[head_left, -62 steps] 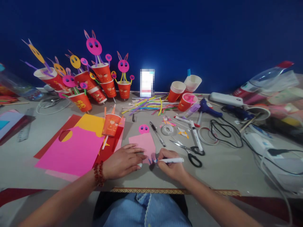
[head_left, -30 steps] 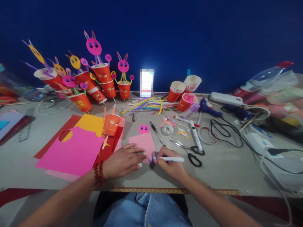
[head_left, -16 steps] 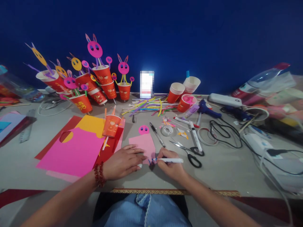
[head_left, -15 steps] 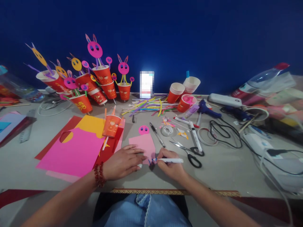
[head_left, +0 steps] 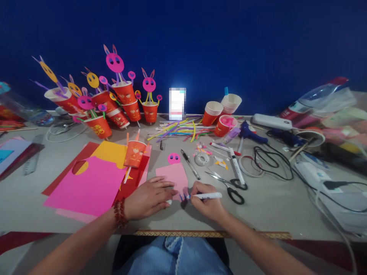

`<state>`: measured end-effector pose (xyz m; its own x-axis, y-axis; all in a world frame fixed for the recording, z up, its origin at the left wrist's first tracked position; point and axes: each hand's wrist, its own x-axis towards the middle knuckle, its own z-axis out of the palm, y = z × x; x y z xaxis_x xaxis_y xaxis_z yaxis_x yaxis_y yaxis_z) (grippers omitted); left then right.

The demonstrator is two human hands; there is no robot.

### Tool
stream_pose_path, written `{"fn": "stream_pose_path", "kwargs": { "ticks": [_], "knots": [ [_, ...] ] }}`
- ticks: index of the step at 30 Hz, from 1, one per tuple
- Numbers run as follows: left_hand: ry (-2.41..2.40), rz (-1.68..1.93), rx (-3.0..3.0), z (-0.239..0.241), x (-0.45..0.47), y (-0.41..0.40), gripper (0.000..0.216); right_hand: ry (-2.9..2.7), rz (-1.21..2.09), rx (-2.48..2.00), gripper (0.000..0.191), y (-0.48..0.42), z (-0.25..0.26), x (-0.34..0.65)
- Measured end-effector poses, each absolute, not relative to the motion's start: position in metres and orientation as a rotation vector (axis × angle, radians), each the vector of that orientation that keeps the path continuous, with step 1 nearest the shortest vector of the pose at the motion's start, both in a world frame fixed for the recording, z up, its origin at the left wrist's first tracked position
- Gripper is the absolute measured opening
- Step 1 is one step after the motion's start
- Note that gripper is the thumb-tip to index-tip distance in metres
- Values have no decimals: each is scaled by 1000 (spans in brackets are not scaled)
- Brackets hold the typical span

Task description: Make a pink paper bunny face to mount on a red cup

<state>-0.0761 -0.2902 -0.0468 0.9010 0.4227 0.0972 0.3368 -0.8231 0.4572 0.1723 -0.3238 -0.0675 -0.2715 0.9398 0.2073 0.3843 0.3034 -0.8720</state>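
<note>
My right hand (head_left: 207, 201) pinches a white marker (head_left: 207, 196), its blue tip touching the near edge of a small pink paper piece (head_left: 176, 176) where short blue strokes show. My left hand (head_left: 149, 198) lies flat on the table with fingers stretched out, pressing the paper's near left part. A beaded bracelet (head_left: 119, 213) circles that wrist. A pink paper disc with two dark eyes (head_left: 173, 158) rests just beyond the paper.
Black scissors (head_left: 228, 185) and pens (head_left: 190, 164) lie right of the paper. Pink, yellow and red sheets (head_left: 88, 183) with a red cup (head_left: 134, 153) sit left. Decorated cups (head_left: 123, 101), straws (head_left: 180, 130), a glue gun (head_left: 250, 131) and cables (head_left: 272, 160) fill the back.
The hands stay in place on the pink paper; the marker tip shifts only slightly. The view has tipped a little, so the objects appear somewhat lower.
</note>
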Motion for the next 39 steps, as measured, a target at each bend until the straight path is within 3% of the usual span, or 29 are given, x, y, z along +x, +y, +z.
{"fn": "stream_pose_path", "kwargs": {
  "ticks": [34,39],
  "knots": [
    [565,310,2592,-48,-77,-289,36,-1561,1022,-1200,13,-324,-60,174],
    [570,458,2508,-44,-77,-288,26,-1578,991,-1180,9,-328,-54,173]
  ]
}}
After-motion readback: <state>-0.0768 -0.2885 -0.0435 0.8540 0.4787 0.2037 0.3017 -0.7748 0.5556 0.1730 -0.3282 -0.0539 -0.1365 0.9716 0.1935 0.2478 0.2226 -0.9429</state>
